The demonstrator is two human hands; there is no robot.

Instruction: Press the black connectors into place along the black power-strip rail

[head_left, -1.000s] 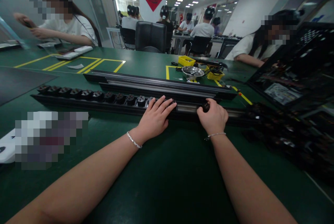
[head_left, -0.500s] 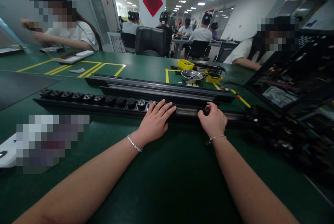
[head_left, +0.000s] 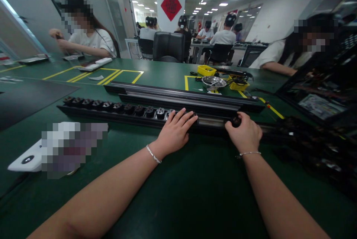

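A long black rail (head_left: 131, 118) lies across the green table, holding a row of black round parts (head_left: 138, 110) with metal pieces on top. My left hand (head_left: 175, 132) rests over the right end of that row, fingers stretched and spread, covering some of the parts. To its right, my right hand (head_left: 244, 133) is closed with thumb and fingers around a single black round part (head_left: 235, 121) at the rail. Between the two hands a bare stretch of the rail's pale channel shows. Whether the held part sits in the channel or just above it, I cannot tell.
Two more black rails (head_left: 178, 96) lie just behind. A metal bowl (head_left: 214, 82) and yellow bins (head_left: 206, 70) stand beyond. Dark parts are heaped (head_left: 315, 146) at right, near a black-framed panel (head_left: 320, 94). A white device (head_left: 28, 160) lies left. Co-workers sit across the table.
The view has turned slightly left, so everything sits further right in the picture. Both hands keep nearly the same places at the rail, and the part in my right hand shows more clearly.
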